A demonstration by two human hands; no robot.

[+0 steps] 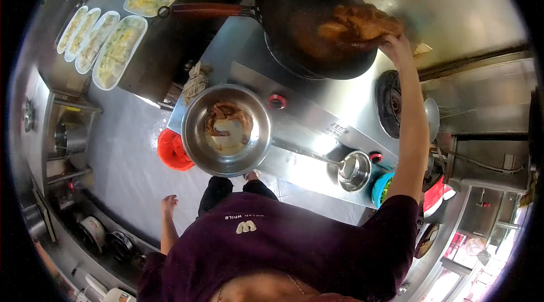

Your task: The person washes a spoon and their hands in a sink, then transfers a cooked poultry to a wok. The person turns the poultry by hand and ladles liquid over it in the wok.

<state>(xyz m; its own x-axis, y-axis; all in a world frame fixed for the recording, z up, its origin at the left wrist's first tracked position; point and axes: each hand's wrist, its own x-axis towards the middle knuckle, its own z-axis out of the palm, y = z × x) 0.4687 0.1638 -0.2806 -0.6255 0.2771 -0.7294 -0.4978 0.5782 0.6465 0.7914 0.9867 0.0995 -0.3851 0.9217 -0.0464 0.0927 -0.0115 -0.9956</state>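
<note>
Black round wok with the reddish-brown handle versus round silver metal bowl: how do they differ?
The black round wok is dark; the silver metal bowl is shiny. The wok has a long reddish-brown handle; the bowl shows none. The right hand holds a large browned piece of food at the wok; neither hand touches the bowl, where brown pieces lie. Both are round and open-topped.

Has a smooth grey floor (124, 188) at eight o'clock and metal shelves (76, 102) at nine. Shows a shiny metal wall (470, 18) at two. Gets very bright at four, with white light in an opening (507, 256).
</note>
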